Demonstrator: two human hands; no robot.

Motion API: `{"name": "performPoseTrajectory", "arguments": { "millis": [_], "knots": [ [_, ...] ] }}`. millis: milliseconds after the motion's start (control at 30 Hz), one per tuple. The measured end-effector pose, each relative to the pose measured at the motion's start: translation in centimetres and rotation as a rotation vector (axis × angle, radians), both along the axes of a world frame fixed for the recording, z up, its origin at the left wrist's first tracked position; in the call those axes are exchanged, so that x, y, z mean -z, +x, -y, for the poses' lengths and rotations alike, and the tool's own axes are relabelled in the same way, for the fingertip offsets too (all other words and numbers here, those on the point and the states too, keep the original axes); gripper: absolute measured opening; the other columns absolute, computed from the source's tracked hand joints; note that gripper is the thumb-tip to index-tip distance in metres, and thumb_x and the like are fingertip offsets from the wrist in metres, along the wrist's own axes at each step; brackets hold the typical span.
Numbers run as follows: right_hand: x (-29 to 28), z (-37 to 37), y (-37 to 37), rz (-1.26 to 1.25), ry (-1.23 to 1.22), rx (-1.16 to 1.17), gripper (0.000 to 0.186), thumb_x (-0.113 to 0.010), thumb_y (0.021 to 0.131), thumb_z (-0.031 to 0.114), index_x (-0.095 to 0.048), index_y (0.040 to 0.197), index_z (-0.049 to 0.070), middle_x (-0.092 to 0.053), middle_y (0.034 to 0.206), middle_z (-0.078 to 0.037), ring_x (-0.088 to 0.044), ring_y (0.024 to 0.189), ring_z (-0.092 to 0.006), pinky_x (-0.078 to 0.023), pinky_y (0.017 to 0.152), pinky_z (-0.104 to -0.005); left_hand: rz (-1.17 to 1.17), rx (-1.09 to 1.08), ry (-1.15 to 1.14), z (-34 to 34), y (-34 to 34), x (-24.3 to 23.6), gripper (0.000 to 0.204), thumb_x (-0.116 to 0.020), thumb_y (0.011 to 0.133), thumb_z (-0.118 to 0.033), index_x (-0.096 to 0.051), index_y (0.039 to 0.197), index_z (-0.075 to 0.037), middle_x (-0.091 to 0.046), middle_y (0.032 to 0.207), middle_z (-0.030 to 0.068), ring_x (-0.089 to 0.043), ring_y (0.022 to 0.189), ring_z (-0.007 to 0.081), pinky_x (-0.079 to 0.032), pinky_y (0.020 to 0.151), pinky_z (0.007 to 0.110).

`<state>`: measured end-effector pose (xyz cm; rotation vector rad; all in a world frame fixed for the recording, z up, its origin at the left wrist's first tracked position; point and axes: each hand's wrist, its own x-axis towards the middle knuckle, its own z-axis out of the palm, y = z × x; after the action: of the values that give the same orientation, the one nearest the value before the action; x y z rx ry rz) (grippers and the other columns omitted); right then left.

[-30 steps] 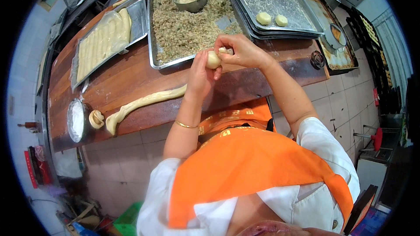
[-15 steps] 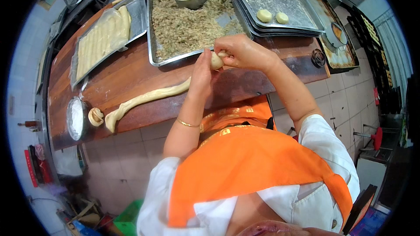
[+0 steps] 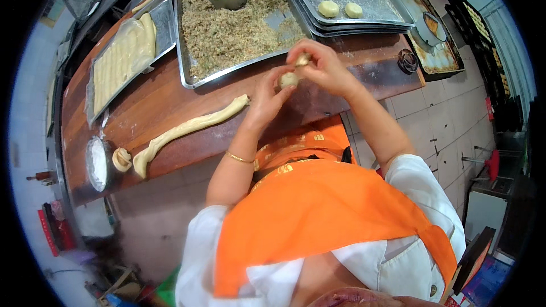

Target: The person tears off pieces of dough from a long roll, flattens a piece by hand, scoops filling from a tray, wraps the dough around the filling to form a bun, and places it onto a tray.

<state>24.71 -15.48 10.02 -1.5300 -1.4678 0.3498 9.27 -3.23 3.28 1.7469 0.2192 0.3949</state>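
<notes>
My left hand (image 3: 267, 95) is closed round a pale, rounded dough ball (image 3: 288, 80), just off the near edge of the filling tray. Pinched in my right hand (image 3: 327, 71), a little above the ball, is a small torn piece of dough (image 3: 303, 59). On the wooden table (image 3: 187, 99) left of my hands lies a long rope of dough (image 3: 190, 131). A coiled lump of dough (image 3: 121, 160) sits by its left end, beside a bowl of white flour (image 3: 98, 164).
Ahead stands a large tray (image 3: 187, 84) of crumbly filling with a metal ring (image 3: 228, 1) in it. Two dough balls (image 3: 340, 9) rest on floured, stacked trays (image 3: 375, 25). Plastic-covered dough strips (image 3: 120, 62) lie far left; dark round cutters (image 3: 408, 61) sit near the right corner.
My right hand has drawn up and away from the dough ball, and a small piece of dough has come off with it. The left hand keeps the ball; the whole view has shifted slightly.
</notes>
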Motion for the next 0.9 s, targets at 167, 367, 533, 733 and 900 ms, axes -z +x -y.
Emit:
{"name": "performPoseTrajectory", "arguments": {
  "millis": [167,367,533,733,900],
  "knots": [
    [8.9,2.2,0.6,0.545,-0.202,0.321,0.048,-0.055,0.074,-0.003,-0.063,0.12,0.012,-0.055,0.134,-0.014,-0.05,0.126,-0.0333,-0.04,0.106,-0.0416,-0.046,-0.12,0.507,-1.0,0.0,3.4,0.047,-0.072,0.087,-0.016,-0.058,0.129,-0.002,-0.058,0.133,0.0143,-0.051,0.13,0.0262,-0.039,0.109,0.037],
    [7.0,4.7,1.5,0.18,0.112,0.591,0.045,-0.056,0.075,0.001,-0.065,0.118,0.01,-0.057,0.136,-0.01,-0.05,0.128,-0.0322,-0.035,0.111,-0.0431,-0.152,-0.056,-0.061,-3.2,4.3,1.0,0.039,-0.049,0.102,-0.029,-0.061,0.128,-0.003,-0.064,0.127,0.0154,-0.058,0.121,0.0285,-0.043,0.103,0.037],
    [6.6,5.7,1.2,0.108,0.187,0.592,0.034,-0.06,0.077,0.003,-0.069,0.109,0.01,-0.062,0.127,-0.01,-0.054,0.122,-0.0316,-0.039,0.106,-0.042,-0.359,0.206,0.671,-1.5,8.9,-1.0,0.041,-0.045,0.103,-0.032,-0.059,0.129,-0.004,-0.058,0.133,0.0187,-0.054,0.122,0.0376,-0.042,0.103,0.043],
    [8.6,7.4,1.0,0.058,0.14,0.61,0.027,-0.062,0.079,0.004,-0.07,0.105,0.009,-0.062,0.126,-0.01,-0.055,0.12,-0.0322,-0.041,0.105,-0.0424,-0.243,0.186,0.969,-1.7,7.3,1.9,0.047,-0.044,0.104,-0.027,-0.043,0.144,-0.004,-0.048,0.143,0.0212,-0.047,0.131,0.038,-0.038,0.106,0.047],
    [9.3,7.2,1.2,-0.003,0.121,0.604,0.026,-0.062,0.08,0.004,-0.07,0.104,0.009,-0.062,0.125,-0.01,-0.055,0.12,-0.0323,-0.041,0.105,-0.0421,-0.288,0.183,1.005,-1.3,6.5,1.8,0.051,-0.046,0.103,-0.031,-0.039,0.148,-0.009,-0.04,0.153,0.0134,-0.037,0.141,0.03,-0.026,0.117,0.049]
  ]
}}
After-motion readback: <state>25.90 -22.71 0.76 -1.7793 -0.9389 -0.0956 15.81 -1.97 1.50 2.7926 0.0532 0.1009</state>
